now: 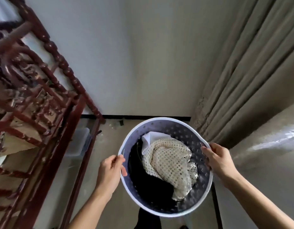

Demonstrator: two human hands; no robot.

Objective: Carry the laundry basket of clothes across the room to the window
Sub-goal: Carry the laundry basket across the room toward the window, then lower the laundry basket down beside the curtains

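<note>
Laundry basket [161, 128]: round, perforated; left hand [109, 172], right hand [220, 161] clasp opposite rims. Contents: cream mesh garment [169, 164], black clothes [151, 184]. Surroundings: beige curtain [252, 68] right, carved red wooden frame [43, 90] left, pale wall [134, 55] ahead.

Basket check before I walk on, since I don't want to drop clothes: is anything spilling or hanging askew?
Nothing stands out. The clothes sit inside the basket, with the left hand and right hand gripping opposite rims.

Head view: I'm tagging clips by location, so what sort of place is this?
Probably a room in a home, perhaps a bedroom. Heavy beige curtains hang at the right, carved dark-red wooden furniture stands at the left, and both hands hold a round laundry basket of clothes above a pale tiled floor.
</note>
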